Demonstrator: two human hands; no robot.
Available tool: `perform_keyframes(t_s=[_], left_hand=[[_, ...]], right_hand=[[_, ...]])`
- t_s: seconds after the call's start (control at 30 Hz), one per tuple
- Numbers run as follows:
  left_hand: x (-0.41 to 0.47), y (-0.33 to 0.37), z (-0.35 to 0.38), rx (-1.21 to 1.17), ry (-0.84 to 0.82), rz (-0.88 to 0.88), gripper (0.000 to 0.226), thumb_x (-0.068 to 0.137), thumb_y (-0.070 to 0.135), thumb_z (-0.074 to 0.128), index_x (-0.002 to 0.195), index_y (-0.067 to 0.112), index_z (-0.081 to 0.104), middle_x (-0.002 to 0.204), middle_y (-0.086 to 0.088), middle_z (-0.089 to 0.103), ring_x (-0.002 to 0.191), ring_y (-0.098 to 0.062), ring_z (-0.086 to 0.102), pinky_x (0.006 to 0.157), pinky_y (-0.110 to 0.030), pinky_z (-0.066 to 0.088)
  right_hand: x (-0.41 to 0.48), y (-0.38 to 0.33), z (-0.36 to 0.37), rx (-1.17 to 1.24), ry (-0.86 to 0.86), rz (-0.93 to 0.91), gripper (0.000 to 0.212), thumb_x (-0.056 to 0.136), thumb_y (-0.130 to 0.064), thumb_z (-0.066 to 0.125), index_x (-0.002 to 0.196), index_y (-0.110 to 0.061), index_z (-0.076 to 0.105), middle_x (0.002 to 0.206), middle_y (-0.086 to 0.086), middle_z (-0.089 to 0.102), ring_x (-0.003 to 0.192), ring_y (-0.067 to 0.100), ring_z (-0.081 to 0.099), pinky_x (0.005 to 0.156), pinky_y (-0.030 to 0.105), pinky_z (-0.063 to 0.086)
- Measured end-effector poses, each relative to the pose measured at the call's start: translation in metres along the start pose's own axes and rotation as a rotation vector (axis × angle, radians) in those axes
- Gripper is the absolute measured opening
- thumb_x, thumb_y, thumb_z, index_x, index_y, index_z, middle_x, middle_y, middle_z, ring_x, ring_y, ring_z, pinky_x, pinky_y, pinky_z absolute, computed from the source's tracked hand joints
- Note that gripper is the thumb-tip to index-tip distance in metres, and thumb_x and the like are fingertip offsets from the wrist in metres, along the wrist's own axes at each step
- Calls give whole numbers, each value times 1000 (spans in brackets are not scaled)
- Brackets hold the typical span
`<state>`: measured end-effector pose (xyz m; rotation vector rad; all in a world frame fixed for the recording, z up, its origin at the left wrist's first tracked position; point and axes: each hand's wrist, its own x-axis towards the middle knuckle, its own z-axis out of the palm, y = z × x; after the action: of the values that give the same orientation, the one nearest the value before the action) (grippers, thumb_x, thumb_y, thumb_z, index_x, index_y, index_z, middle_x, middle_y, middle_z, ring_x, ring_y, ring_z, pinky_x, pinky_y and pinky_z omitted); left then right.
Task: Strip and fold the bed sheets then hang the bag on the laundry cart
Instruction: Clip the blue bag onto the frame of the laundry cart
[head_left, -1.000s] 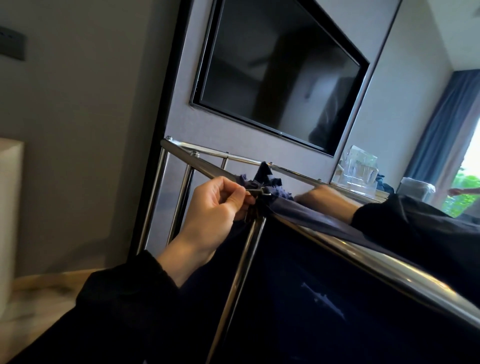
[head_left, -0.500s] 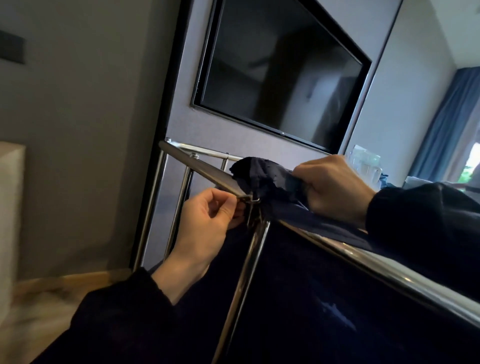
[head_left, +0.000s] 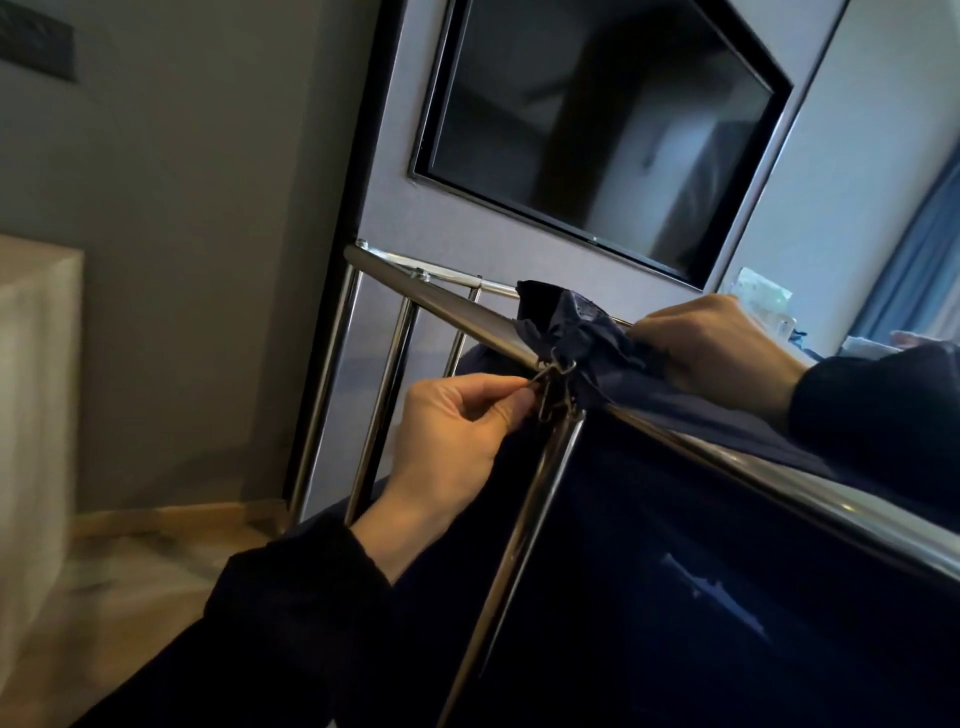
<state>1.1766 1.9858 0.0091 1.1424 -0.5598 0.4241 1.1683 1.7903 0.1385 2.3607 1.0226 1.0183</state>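
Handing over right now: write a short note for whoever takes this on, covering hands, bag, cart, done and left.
Left hand: pinches the small metal clip at the corner of the chrome tubular laundry cart.
Right hand: grips the bunched corner of the dark navy fabric bag, just above that clip.
Done: bag hangs inside the frame, its edge over the top rail.
Left: fasten this corner to the clip; other corners and the sheets are out of view.

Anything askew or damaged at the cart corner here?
The corner of the navy bag sits bunched above the cart rail, gripped by the right hand, while the left hand pinches the metal hook: mid-hanging, not damage. A pale streak on the bag's side may be print or scuff.
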Motion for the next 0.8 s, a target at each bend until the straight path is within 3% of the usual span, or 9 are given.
perform_keyframes(t_s=[0.13, 0.33, 0.43, 0.5, 0.63, 0.8], left_hand=[[3, 2, 4, 28, -3, -1, 24, 82, -3, 66, 79, 20, 73, 75, 2, 74, 74, -14, 71, 73, -25, 58], [2, 0, 5, 101, -17, 21, 32, 85, -3, 64, 77, 27, 72, 76, 5, 75, 76, -13, 72, 75, -27, 57], [0, 0, 3, 78, -56, 12, 24, 87, 1, 62, 85, 22, 74, 83, 1, 75, 83, -18, 72, 80, -32, 57], [-1, 0, 0, 9, -112, -42, 14, 86, 11, 62, 91, 15, 74, 90, -6, 75, 90, -23, 71, 86, -37, 55], [3, 4, -2, -156, -188, -245, 21, 81, 18, 58, 91, 7, 72, 94, -11, 74, 92, -22, 69, 87, -37, 55], [10, 11, -8, -123, -291, -372, 19, 72, 26, 63, 79, 16, 77, 86, -3, 74, 80, -11, 66, 79, -32, 49]], right_hand=[[-1, 1, 0, 2, 17, 10, 11, 60, 0, 54, 65, -4, 63, 50, 9, 54, 43, 30, 51, 41, 34, 45], [0, 0, 0, 6, -1, 28, 11, 61, 0, 53, 65, -5, 62, 50, 9, 53, 43, 29, 50, 45, 31, 41], [0, -1, -1, 10, -13, 42, 10, 60, 0, 52, 63, -4, 61, 49, 10, 51, 43, 30, 49, 44, 31, 40], [0, 0, -1, 16, -3, 49, 14, 63, -3, 48, 64, -4, 61, 49, 11, 52, 43, 32, 49, 43, 32, 42], [0, 1, -3, 61, 26, 29, 30, 68, -19, 34, 63, -5, 61, 49, 12, 52, 42, 33, 48, 42, 34, 45], [-1, 2, -4, 42, 44, 48, 30, 67, -21, 34, 60, -6, 58, 49, 9, 51, 43, 33, 47, 41, 34, 44]])
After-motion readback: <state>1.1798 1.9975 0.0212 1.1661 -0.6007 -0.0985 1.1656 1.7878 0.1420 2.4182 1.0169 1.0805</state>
